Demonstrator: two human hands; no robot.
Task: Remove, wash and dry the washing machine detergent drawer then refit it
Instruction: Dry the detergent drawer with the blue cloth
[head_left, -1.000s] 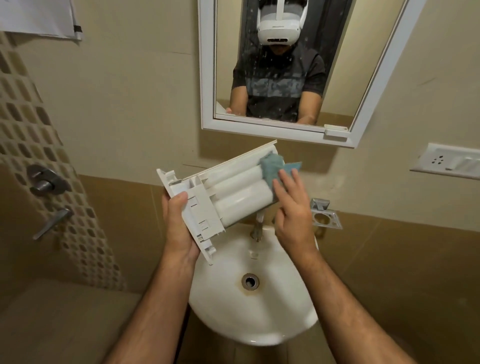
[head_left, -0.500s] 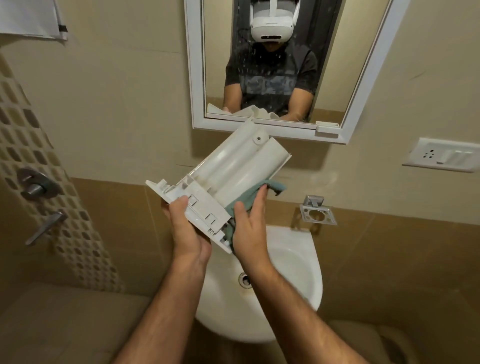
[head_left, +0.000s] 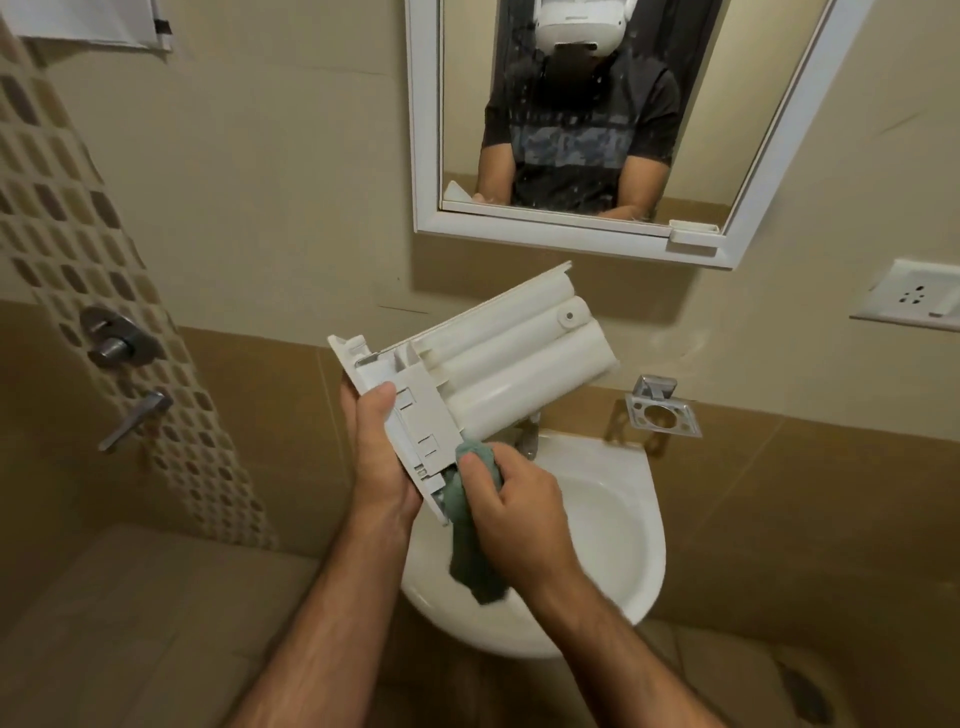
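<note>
The white detergent drawer (head_left: 498, 364) is held upside down and tilted above the white basin (head_left: 618, 525), its rounded underside facing me. My left hand (head_left: 379, 457) grips its front panel end, thumb on top. My right hand (head_left: 511, 499) holds a bunched green cloth (head_left: 470, 540) against the lower corner of the front panel; the cloth's tail hangs down over the basin.
A metal tap (head_left: 527, 436) sits behind the basin, partly hidden by the drawer. A chrome holder (head_left: 662, 410) is on the wall to the right, a socket plate (head_left: 914, 296) farther right. A mirror (head_left: 597, 114) hangs above. Shower valves (head_left: 119, 343) are on the left wall.
The right hand slid the cloth from the drawer's far end down to the front panel corner and closed round it. The drawer tilted up and settled back lower.
</note>
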